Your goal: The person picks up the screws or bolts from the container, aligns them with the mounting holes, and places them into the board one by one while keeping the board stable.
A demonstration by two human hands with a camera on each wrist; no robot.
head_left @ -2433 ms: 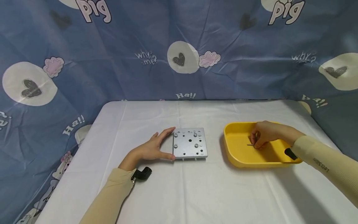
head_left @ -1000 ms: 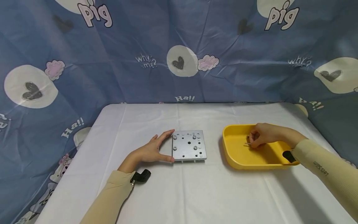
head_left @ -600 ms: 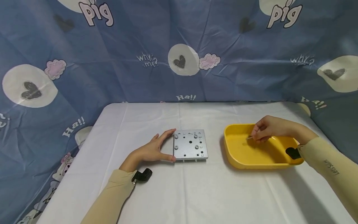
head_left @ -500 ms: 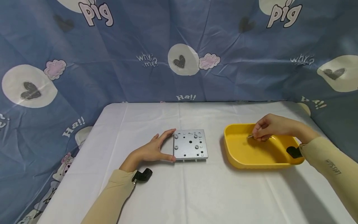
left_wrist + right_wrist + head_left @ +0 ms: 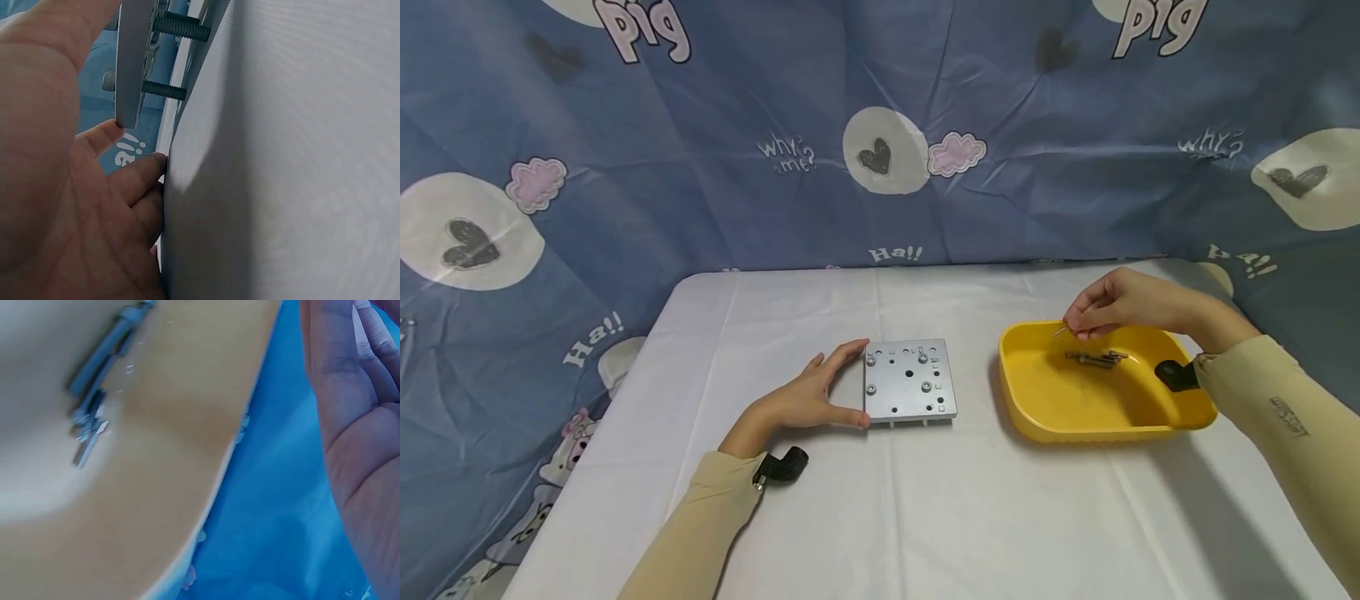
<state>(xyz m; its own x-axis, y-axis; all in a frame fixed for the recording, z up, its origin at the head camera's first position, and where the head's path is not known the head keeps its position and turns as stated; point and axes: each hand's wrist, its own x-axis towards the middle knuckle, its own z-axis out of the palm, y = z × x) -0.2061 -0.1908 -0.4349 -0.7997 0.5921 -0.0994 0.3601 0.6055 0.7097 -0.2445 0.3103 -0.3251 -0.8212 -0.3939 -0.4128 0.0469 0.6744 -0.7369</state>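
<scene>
A square silver metal plate (image 5: pixel 895 400) stands on bolts, with holes and several socket-head screws on its face. My left hand (image 5: pixel 801 400) touches its left corners with spread thumb and index finger. In the left wrist view the index tip meets the edge of the plate (image 5: pixel 128 75), and threaded bolts (image 5: pixel 165 89) reach down below it. My right hand (image 5: pixel 1123 304) pinches a thin metal rod (image 5: pixel 1060 332) above the yellow tray (image 5: pixel 1022 423); its other end is hidden by the fingers. Several metal screws (image 5: pixel 1093 360) lie in the tray.
A white cloth (image 5: pixel 985 517) covers the table. Behind it hangs a blue printed curtain (image 5: pixel 805 217). In the right wrist view, the loose screws (image 5: pixel 90 434) lie near the side wall of the tray (image 5: pixel 187 444).
My right hand has risen from the tray's floor toward its far rim with the thin metal rod, bringing the loose screws into view. My left hand and the plate stay as they were.
</scene>
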